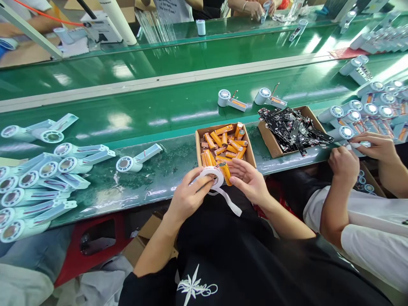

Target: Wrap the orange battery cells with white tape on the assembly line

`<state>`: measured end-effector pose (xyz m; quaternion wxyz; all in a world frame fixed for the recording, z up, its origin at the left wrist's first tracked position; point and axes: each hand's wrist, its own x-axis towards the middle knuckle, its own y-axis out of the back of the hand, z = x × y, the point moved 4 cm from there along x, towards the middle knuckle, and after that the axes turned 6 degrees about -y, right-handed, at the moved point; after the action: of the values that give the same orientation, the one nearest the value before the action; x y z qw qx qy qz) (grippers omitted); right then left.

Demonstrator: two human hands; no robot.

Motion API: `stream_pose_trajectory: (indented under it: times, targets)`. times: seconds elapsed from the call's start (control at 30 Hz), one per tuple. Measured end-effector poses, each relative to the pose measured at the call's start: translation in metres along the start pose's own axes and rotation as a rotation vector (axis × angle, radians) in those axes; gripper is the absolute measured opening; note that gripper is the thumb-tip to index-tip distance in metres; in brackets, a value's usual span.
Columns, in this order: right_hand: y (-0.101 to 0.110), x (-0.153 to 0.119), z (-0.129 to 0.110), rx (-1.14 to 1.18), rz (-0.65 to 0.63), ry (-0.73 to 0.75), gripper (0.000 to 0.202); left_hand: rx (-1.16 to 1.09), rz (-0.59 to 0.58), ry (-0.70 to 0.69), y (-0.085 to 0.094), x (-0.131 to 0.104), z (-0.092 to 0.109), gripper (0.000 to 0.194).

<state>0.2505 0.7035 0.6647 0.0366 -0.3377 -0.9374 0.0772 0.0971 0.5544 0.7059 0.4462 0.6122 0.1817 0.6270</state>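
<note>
My left hand (pixel 188 193) grips a roll of white tape (pixel 215 175), its fingers over the ring. A loose strip of tape (pixel 232 203) hangs below with its end free. My right hand (pixel 251 180) has its thumb and fingertips at an orange battery (pixel 225 174), which stands tilted against the roll's right side. The fingers' exact grip behind the battery is partly hidden. Just beyond both hands, a cardboard box (pixel 251 157) contains many loose orange batteries (pixel 225 142).
A box of black circuit boards (pixel 291 127) stands to the right, near a co-worker's hands (pixel 344 163). Light-blue fan housings (pixel 28 178) crowd the left; another housing (pixel 127 163) lies nearer. Two wired housings (pixel 225 97) rest on the green belt (pixel 178 102).
</note>
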Motion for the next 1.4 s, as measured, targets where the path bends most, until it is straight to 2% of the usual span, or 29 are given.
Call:
stream_pose_trajectory:
  times: [0.07,0.13,0.23,0.3,0.37,0.43,0.6,0.77,0.87,0.97,1.07,1.17,1.2,1.27,1.33,1.4]
  targets:
    - [0.004,0.011,-0.005,-0.033,-0.125,-0.148,0.059,0.012,-0.067,-0.044,0.005,0.003,-0.003,0.031]
    - [0.010,0.020,-0.008,-0.089,-0.201,-0.228,0.060,0.057,-0.103,-0.091,0.006,0.006,-0.002,0.030]
    - [0.016,0.030,-0.010,-0.119,-0.222,-0.252,0.057,0.127,-0.099,-0.115,-0.001,0.011,0.002,0.031]
    - [0.019,0.033,-0.008,-0.093,-0.201,-0.270,0.058,0.133,-0.065,-0.071,-0.008,0.011,0.004,0.032]
    - [0.022,0.036,-0.007,-0.054,-0.139,-0.285,0.059,0.122,-0.017,-0.015,-0.015,0.011,0.005,0.031]
    - [0.024,0.038,-0.007,0.014,-0.017,-0.252,0.058,0.134,0.030,0.018,-0.020,0.010,0.006,0.032]
    - [0.013,0.036,-0.009,0.268,0.360,-0.008,0.055,0.169,0.150,0.061,-0.028,0.014,0.010,0.044]
    - [-0.005,0.026,-0.004,0.306,0.505,0.106,0.056,0.118,0.192,0.095,-0.040,0.016,0.016,0.039]
    - [0.001,0.024,-0.003,0.274,0.446,0.084,0.055,0.040,0.150,0.029,-0.038,0.020,0.015,0.032]
    - [0.008,0.026,-0.008,0.263,0.366,0.073,0.054,-0.010,0.093,-0.049,-0.029,0.026,0.018,0.026]
    - [0.022,0.033,-0.023,0.288,0.431,0.118,0.051,-0.064,0.008,-0.112,-0.022,0.028,0.036,0.021]
    - [0.048,0.044,-0.047,0.266,0.558,0.256,0.046,-0.232,-0.131,-0.259,-0.023,0.024,0.057,0.020]
    - [0.056,0.047,-0.055,0.238,0.580,0.302,0.047,-0.251,-0.149,-0.264,-0.024,0.024,0.055,0.021]
    - [0.066,0.051,-0.063,0.165,0.539,0.326,0.053,-0.203,-0.148,-0.163,-0.028,0.028,0.034,0.027]
    - [0.060,0.053,-0.060,0.119,0.386,0.247,0.057,-0.133,-0.163,-0.025,-0.035,0.035,-0.001,0.031]
    - [0.045,0.050,-0.050,0.141,0.228,0.153,0.055,-0.115,-0.195,0.026,-0.044,0.041,-0.030,0.028]
